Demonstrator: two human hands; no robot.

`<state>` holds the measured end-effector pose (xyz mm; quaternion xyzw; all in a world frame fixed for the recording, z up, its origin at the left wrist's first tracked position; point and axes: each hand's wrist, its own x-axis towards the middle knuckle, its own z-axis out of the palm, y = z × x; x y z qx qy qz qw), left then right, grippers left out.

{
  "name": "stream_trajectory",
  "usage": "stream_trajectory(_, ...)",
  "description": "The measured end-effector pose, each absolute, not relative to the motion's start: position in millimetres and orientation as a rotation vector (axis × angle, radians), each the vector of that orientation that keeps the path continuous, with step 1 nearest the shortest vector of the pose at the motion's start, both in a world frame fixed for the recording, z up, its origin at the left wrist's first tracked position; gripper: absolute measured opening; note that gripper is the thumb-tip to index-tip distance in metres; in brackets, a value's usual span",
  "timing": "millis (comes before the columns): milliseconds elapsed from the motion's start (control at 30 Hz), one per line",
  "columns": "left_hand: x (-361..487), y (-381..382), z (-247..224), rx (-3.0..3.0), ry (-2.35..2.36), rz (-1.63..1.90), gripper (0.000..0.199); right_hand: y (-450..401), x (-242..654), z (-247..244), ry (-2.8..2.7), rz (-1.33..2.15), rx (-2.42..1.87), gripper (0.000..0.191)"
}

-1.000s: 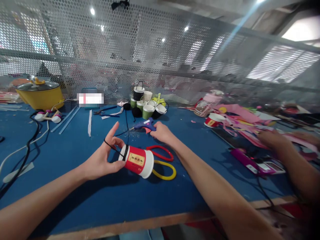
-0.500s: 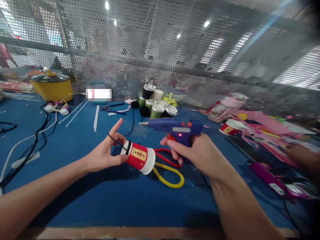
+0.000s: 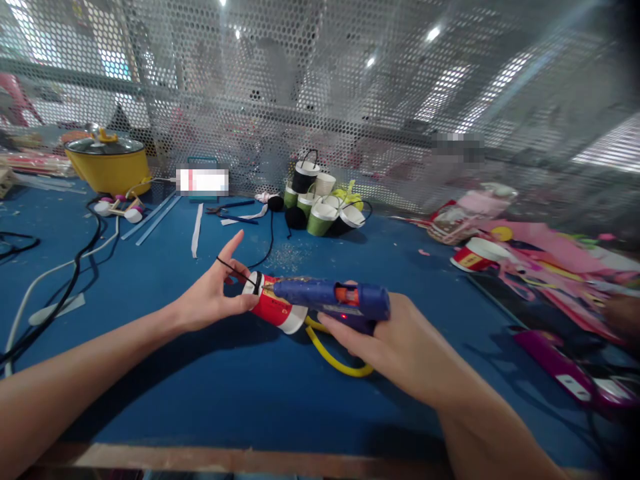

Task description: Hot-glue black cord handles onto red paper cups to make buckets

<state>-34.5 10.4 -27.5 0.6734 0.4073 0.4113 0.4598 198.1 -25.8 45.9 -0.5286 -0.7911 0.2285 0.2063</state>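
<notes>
Tilted on its side, a small red and white paper cup (image 3: pixel 274 313) is gripped by my left hand (image 3: pixel 213 300), thumb on its end and index finger raised. Black cord (image 3: pixel 257 283) wraps around that end and runs back over my fingers. My right hand (image 3: pixel 395 347) is closed around a blue hot glue gun (image 3: pixel 325 293) with a small red light. The gun's nozzle is at the cup beside the cord; whether it touches I cannot tell. A yellow cord loop (image 3: pixel 343 367) extends from under the cup, partly hidden by my right hand.
Green, black and white cups (image 3: pixel 323 219) cluster at the back, near pliers (image 3: pixel 233 208) and black cord balls. A yellow electric pot (image 3: pixel 107 167) stands at left. Another red cup (image 3: pixel 477 255), pink scraps (image 3: pixel 545 287) and a purple device (image 3: pixel 553 363) lie right; another person's hand (image 3: pixel 623 317) shows there.
My right hand has brought the glue gun down and left, so its nozzle is now at the cup's corded end. The red cord loop is now hidden. My left hand still holds the cup.
</notes>
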Motion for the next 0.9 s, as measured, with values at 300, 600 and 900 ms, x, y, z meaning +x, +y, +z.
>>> stream_trajectory(300, -34.0, 9.7, -27.1, 1.68, 1.029, 0.982, 0.096, -27.8, 195.2, 45.3, -2.254, 0.536, -1.444, 0.02)
stream_trajectory(600, -32.5, 8.2, -23.2, 1.697, 1.051, 0.961, 0.097, -28.8, 196.5, 45.3, -2.267, 0.556, -1.456, 0.02)
stream_trajectory(900, -32.2, 7.2, -23.5, 1.717, 1.027, 1.0, 0.095, -28.4, 196.9, 44.9, -2.274, 0.541, -1.447, 0.018)
